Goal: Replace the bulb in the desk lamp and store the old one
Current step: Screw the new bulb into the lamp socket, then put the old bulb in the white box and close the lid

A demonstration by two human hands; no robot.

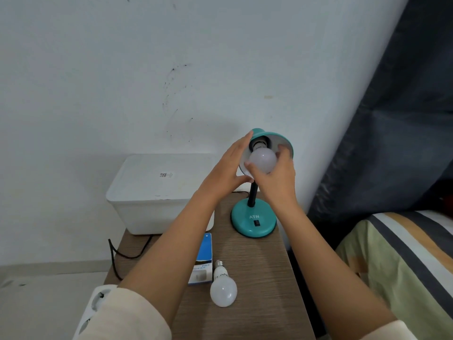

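Note:
A teal desk lamp [255, 220] stands at the back right of a wooden table [257, 266], its shade [279, 141] tilted toward me. A white bulb [263, 159] sits at the socket inside the shade, and my right hand [277, 177] grips it from below and the right. My left hand [228, 168] lies flat against the shade's left rim, thumb under it. A second white bulb [223, 288] lies on the table in front, screw base pointing away. Beside it lies a blue bulb box [203, 258], partly hidden by my left forearm.
A white lidded storage box [159, 192] stands at the back left of the table against the wall. A black cable [127, 253] hangs off the table's left edge. A bed with striped cover [404, 266] is close on the right, under a dark curtain [392, 143].

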